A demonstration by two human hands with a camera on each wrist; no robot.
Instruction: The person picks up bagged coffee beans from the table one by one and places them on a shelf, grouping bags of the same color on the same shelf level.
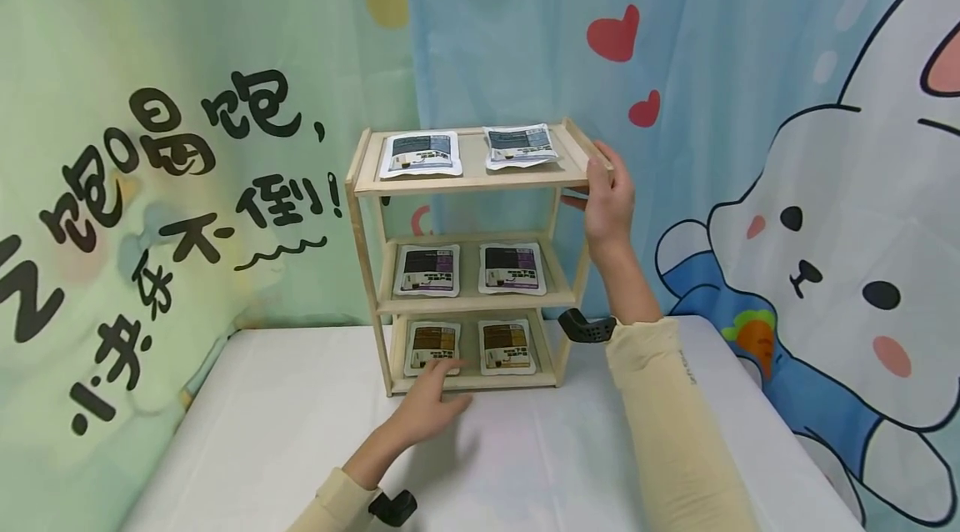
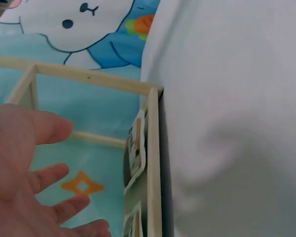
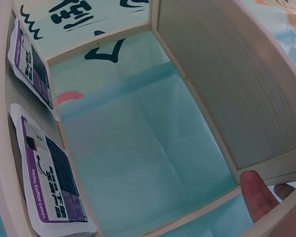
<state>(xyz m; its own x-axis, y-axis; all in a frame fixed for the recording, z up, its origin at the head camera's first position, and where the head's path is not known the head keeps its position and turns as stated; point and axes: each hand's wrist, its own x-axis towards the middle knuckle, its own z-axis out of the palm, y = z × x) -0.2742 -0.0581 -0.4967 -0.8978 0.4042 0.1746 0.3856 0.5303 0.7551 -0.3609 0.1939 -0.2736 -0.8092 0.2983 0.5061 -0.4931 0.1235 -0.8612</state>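
A light wooden three-tier shelf [image 1: 480, 184] stands on the table with two flat packets on each tier. My right hand [image 1: 609, 203] grips the right end of its top tier, with fingers over the rim and a fingertip [image 3: 254, 190] under the board in the right wrist view. My left hand [image 1: 431, 403], fingers spread and holding nothing, hovers before the bottom tier and overlaps the brown-labelled left packet [image 1: 433, 342] in the head view. Beside that lies another brown-labelled packet [image 1: 507, 348]. Purple-labelled packets [image 1: 513, 269] lie on the middle tier, blue-labelled ones [image 1: 422, 153] on top.
The white table [image 1: 292, 399] reaches back to a printed curtain [image 1: 495, 32] close behind the shelf. A black wrist camera [image 1: 587, 327] sits on the right wrist, and another wrist camera [image 1: 393, 508] on the left.
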